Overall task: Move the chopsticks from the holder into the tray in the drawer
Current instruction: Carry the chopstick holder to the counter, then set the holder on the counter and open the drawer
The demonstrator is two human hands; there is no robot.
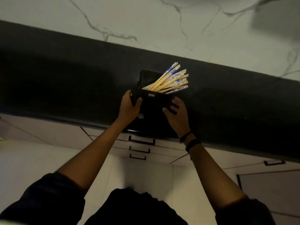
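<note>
White marble wall [146, 21] at the back, black countertop [65, 78] slanting across the middle. Under its edge, three closed drawers [165, 145] with black handles. On the countertop, a black holder [155, 101] between both hands. Left hand [129, 106] wrapped round its left side, thumb on the front. Right hand [177, 114] at its right side, fingers spread and half bent; grip or mere touch unclear. Chopsticks [170, 80] in the holder, fanned up to the right, tops patterned blue.

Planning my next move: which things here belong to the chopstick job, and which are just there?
Job: chopsticks, holder, drawers (shut, tray unseen).
Just there: counter, wall, side cabinet, wristbands.
</note>
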